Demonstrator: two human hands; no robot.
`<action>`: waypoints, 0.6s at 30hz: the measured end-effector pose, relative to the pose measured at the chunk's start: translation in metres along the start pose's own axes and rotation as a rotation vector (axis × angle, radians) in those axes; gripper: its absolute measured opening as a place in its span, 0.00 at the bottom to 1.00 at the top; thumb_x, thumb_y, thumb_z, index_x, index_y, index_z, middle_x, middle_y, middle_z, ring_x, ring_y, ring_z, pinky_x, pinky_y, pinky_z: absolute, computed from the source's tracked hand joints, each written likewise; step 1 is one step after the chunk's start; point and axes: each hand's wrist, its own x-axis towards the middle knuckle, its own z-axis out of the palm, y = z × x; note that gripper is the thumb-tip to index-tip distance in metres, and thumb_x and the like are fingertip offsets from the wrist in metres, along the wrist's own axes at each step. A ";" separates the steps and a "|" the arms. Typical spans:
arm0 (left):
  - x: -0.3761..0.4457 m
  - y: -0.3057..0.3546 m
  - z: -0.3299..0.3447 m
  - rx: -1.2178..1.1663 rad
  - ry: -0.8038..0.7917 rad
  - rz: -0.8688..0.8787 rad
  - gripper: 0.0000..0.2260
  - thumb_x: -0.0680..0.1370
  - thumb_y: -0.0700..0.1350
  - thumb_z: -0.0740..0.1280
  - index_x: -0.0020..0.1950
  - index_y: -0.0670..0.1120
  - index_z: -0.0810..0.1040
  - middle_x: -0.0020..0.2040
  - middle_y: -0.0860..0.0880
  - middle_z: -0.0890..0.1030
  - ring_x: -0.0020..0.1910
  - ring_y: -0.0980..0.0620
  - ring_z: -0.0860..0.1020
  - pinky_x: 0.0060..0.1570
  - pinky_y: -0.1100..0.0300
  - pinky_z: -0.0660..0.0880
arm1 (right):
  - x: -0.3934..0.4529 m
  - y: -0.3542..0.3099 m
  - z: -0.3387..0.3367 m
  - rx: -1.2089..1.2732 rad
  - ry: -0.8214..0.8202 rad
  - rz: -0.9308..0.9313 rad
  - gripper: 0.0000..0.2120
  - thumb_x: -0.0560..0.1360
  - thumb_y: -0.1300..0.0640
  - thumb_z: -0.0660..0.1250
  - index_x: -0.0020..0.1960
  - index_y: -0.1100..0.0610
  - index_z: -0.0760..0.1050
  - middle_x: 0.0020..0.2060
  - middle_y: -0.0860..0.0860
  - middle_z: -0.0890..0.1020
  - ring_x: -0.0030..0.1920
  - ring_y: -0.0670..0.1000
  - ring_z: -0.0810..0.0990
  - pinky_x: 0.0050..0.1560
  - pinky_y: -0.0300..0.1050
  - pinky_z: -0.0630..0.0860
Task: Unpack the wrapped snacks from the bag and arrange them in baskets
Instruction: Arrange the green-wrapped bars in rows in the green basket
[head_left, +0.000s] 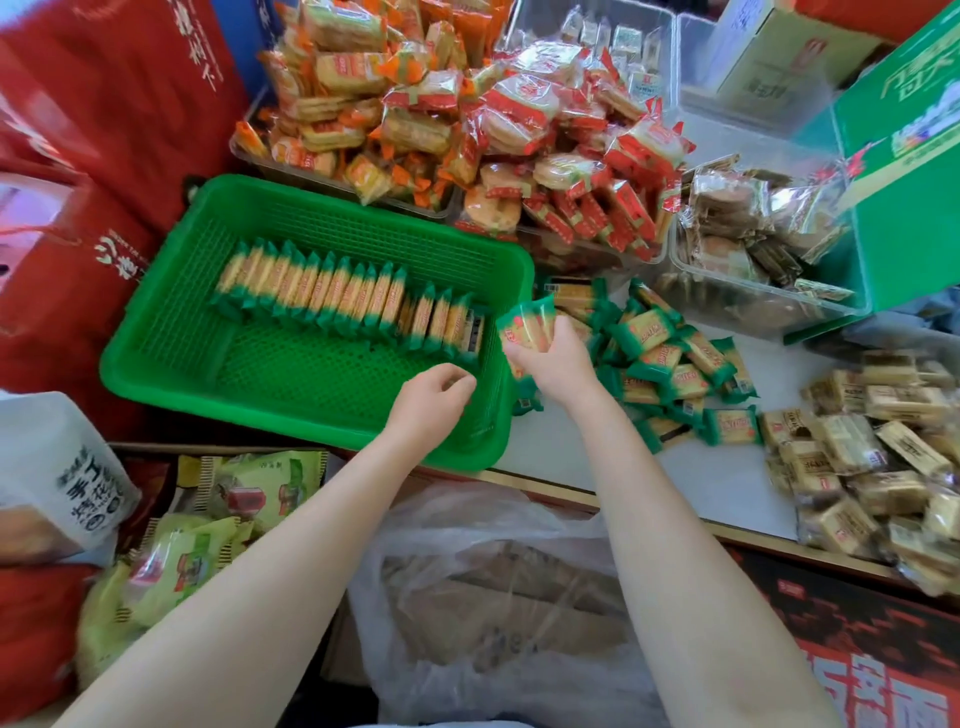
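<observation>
right hand covers the held snack's bottom.

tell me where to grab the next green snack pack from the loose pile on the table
Take a top pack in the loose pile by its flat faces, pinching across the middle, coming from above. The packs lie flat and overlapping, so their crimped green ends are partly buried, while the top faces are exposed.
</observation>
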 end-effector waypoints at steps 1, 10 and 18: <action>0.002 0.002 -0.007 -0.032 0.008 0.001 0.10 0.83 0.50 0.62 0.58 0.48 0.80 0.51 0.51 0.83 0.50 0.49 0.81 0.50 0.54 0.77 | 0.002 -0.003 0.001 0.011 0.020 0.005 0.20 0.75 0.51 0.73 0.61 0.58 0.70 0.53 0.53 0.79 0.50 0.53 0.79 0.42 0.45 0.73; 0.045 0.003 -0.058 -0.598 0.028 -0.292 0.14 0.86 0.51 0.56 0.61 0.45 0.77 0.62 0.42 0.80 0.56 0.45 0.80 0.56 0.51 0.77 | 0.020 -0.039 0.034 0.646 -0.019 0.143 0.21 0.75 0.47 0.73 0.63 0.57 0.76 0.55 0.54 0.84 0.54 0.54 0.84 0.56 0.52 0.80; 0.057 -0.029 -0.060 -0.802 -0.087 -0.335 0.27 0.84 0.63 0.50 0.80 0.52 0.62 0.75 0.42 0.69 0.75 0.43 0.66 0.69 0.43 0.65 | 0.044 -0.041 0.095 0.692 0.024 0.291 0.21 0.75 0.46 0.73 0.62 0.55 0.72 0.60 0.52 0.81 0.61 0.54 0.79 0.70 0.54 0.70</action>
